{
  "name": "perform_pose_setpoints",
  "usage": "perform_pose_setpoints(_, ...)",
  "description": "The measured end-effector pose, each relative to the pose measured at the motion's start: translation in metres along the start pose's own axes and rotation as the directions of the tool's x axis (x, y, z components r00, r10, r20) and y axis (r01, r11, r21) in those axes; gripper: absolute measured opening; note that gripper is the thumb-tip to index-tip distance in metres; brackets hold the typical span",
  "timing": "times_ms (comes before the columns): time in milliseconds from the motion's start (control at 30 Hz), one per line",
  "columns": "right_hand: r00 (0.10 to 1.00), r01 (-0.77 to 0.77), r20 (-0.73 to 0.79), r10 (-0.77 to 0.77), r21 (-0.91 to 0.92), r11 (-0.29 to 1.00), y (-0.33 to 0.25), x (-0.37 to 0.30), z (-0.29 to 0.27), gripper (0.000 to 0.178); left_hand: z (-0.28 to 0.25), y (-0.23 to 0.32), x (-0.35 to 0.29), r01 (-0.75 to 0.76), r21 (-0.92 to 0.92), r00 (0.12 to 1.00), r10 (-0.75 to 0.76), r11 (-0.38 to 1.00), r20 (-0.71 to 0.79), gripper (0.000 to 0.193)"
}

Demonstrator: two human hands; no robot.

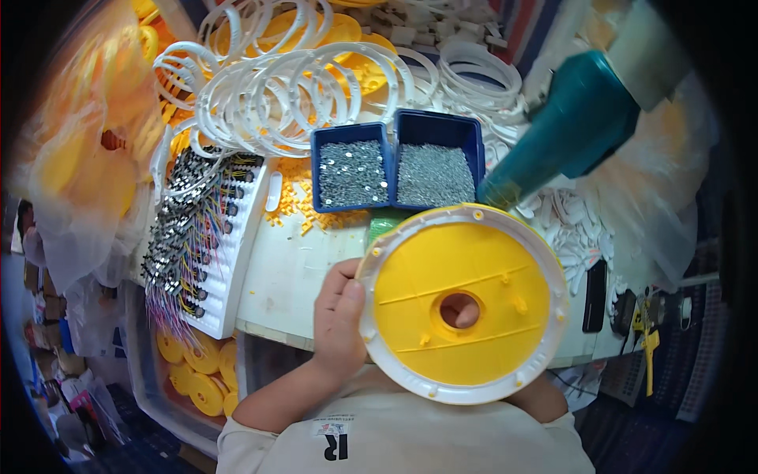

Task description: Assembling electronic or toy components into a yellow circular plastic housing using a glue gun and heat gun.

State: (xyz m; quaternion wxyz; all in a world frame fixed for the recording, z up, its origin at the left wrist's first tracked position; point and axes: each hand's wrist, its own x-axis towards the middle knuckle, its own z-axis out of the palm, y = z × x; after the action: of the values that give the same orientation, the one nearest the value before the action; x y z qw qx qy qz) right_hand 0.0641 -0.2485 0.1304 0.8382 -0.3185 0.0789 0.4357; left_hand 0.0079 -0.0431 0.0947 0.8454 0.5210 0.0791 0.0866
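Observation:
Close in front of my chest is a round yellow plastic disc with a white ring fitted around its rim. It has a hole in the middle, raised ribs and small posts. My left hand grips the left edge of the ring, fingers folded around it. My right hand is behind the disc, and only a fingertip shows through the centre hole. The rest of that hand is hidden. A teal tapered power tool slants in from the upper right, its tip close above the disc's upper edge.
Beyond the disc stand two blue bins of small metal parts. White rings are heaped behind them. To the left, a white foam tray bears wired black components; yellow discs fill a crate below. A black phone lies at right.

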Motion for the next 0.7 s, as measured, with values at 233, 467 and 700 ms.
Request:
perform_pose_setpoints(233, 0.994, 0.070, -0.048, -0.095, -0.376, 0.924, 0.001, -0.012, 0.017, 0.035, 0.006, 0.011, -0.005, 0.221, -0.043, 0.963, -0.210, 0.974, 0.171, 0.039)
perform_pose_setpoints(467, 0.914, 0.390, 0.268, -0.304, -0.787, 0.478, 0.002, -0.041, 0.004, 0.027, -0.014, -0.007, 0.006, 0.027, -0.072, 0.894, 0.009, 0.997, 0.448, 0.073)
perform_pose_setpoints(700, 0.577, 0.789, 0.556, -0.598, -0.189, 0.585, -0.014, -0.051, -0.021, 0.022, -0.020, -0.008, 0.009, -0.043, -0.033, 0.926, 0.052, 0.999, 0.373, 0.061)
